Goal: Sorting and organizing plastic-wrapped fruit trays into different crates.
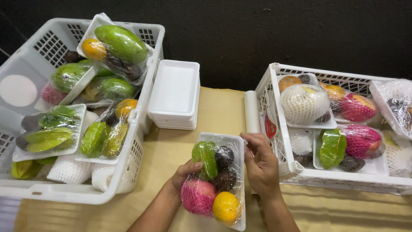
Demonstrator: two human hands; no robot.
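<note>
Left hand [182, 175] gripped left edge of film-wrapped white foam fruit tray [219, 180] | right hand [261, 165] closed on its right rim | tray sat over tan table [171, 150], between two white plastic crates [128, 180], beside stacked empty white foam trays [175, 94].

Wrapped fruit trays, crates left and right, one pack at bottom centre.

A film-wrapped white fruit tray [216, 180] sits low centre, with green, dark, pink and orange fruit. At left, a white crate [77, 195] holds similar wrapped packs [116, 45]. Upper centre stands a stack of bare white trays [175, 94]. At right, another crate [343, 178] holds wrapped packs [307, 103], with a roll of film [251, 111] and a red label [270, 128] at its left side.
</note>
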